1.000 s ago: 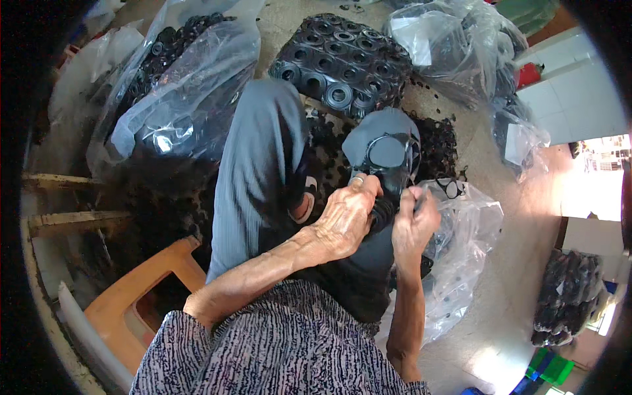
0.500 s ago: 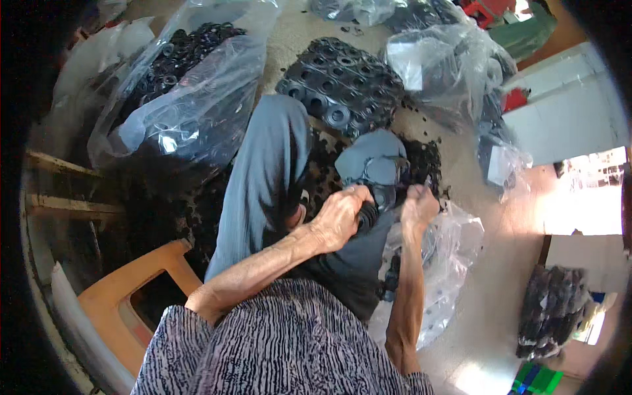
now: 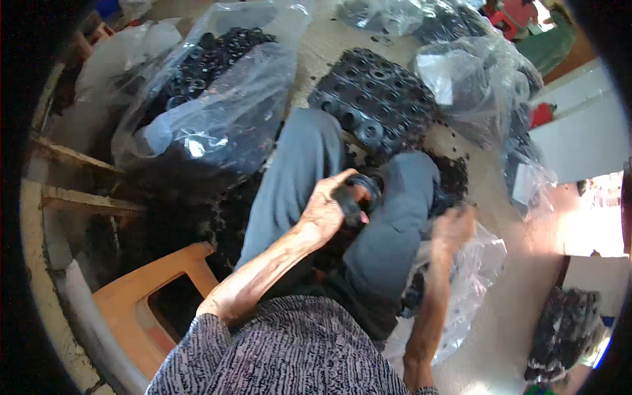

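My left hand is closed around black rubber ring-shaped parts between my knees, and a round rim stands out past the fingers. My right hand is smeared by motion, just right of my right knee and above a clear plastic bag with dark pieces in it. Whether those fingers hold anything is not visible. Beyond my knees, a black moulded rubber sheet with rows of round raised rings lies on the floor.
A large clear bag of black rings lies at the far left, with more filled bags at the far right. An orange plastic stool stands at my left. Small black scraps litter the floor around my legs.
My hands have moved apart, the right one toward the bag at my right. The flat black piece over my right knee is no longer there. The whole view has shifted somewhat.
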A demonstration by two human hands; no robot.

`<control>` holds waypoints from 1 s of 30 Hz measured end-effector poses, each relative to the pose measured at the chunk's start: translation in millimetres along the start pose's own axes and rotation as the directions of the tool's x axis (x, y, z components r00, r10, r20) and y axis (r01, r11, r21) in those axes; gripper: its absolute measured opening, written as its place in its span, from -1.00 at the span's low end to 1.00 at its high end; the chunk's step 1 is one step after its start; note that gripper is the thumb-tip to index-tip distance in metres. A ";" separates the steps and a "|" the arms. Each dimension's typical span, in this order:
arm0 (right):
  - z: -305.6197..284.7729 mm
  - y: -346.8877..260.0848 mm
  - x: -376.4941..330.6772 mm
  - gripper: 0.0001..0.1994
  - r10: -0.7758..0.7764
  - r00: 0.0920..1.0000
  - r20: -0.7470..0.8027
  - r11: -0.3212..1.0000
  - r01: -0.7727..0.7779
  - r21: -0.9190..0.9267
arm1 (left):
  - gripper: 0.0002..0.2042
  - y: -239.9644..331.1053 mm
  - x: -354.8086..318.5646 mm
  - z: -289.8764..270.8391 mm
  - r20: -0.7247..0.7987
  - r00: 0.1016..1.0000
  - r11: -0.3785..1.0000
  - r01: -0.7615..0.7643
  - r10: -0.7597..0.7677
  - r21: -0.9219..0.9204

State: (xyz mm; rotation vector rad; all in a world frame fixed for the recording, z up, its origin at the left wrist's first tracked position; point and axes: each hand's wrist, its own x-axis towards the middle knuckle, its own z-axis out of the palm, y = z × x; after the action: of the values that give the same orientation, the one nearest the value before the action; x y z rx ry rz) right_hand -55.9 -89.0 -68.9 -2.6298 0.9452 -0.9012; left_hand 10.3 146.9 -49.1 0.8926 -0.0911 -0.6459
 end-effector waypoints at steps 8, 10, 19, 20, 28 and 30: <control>71.7 131.4 101.4 -0.74 -0.321 0.941 -0.108 0.943 0.328 0.054 | -0.80 64.2 2.3 -64.0 -0.100 0.985 0.973 -0.118 0.140 0.197; 77.5 127.1 106.8 -0.76 -0.430 0.894 -0.125 0.896 0.440 0.064 | -0.77 77.7 -0.4 -71.0 -0.114 0.939 0.842 -0.231 0.324 0.488; 76.1 64.0 77.8 -0.90 0.160 0.860 0.485 0.884 -0.344 0.317 | -0.66 171.9 2.5 -158.6 -0.132 0.991 0.975 0.036 -0.007 0.218; 77.5 64.1 76.0 -0.93 0.166 0.850 0.500 0.873 -0.363 0.327 | -0.63 186.3 6.2 -169.0 -0.181 0.984 0.964 0.051 -0.003 0.260; 71.0 29.3 24.6 -0.94 0.104 0.899 0.425 0.862 -0.295 0.413 | -0.51 288.0 60.6 -218.1 -0.233 0.970 0.914 0.157 -0.072 0.373; 68.8 16.6 7.5 -0.94 0.088 0.909 0.407 0.861 -0.275 0.428 | -0.50 308.8 71.4 -219.9 -0.154 0.979 0.908 0.186 -0.136 0.375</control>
State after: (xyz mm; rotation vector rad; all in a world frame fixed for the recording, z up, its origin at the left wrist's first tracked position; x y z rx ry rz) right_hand -17.8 -107.5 -126.1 -2.1315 0.7411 -0.4740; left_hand 291.3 399.5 28.5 1.3334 -0.0323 -0.7380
